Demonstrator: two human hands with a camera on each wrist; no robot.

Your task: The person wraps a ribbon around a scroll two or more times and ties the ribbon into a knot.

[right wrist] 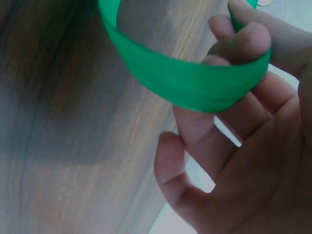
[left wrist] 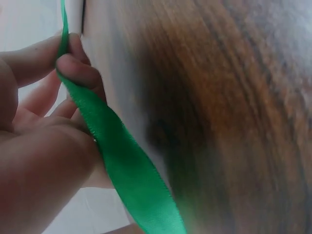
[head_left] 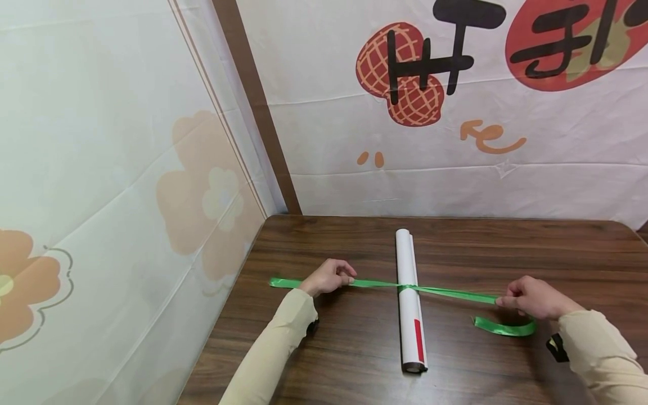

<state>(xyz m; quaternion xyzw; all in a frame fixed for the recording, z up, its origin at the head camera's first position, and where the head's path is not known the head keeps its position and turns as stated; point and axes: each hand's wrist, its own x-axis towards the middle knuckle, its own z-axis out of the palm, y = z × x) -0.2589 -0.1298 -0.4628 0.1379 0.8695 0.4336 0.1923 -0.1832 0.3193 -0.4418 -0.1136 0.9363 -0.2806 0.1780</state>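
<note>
A white paper roll [head_left: 406,315] with a red patch and a dark lower end lies lengthwise on the table. Around its middle runs a green ribbon [head_left: 450,292], crossed or knotted on top; which of the two I cannot tell. My left hand [head_left: 328,277] pinches the ribbon's left part between thumb and fingertips, and the tail stretches out to the left behind it. To the right of the roll, my right hand [head_left: 539,298] pinches the other part. From there the loose end curls back below the hand, as the right wrist view also shows. Both stretches look fairly taut.
The brown wood-grain table [head_left: 354,332] carries the roll and ribbon. Behind it hangs a white printed cloth [head_left: 324,112] with red and black shapes. Another cloth with orange flowers [head_left: 126,197] closes off the left side, close to the table's left edge.
</note>
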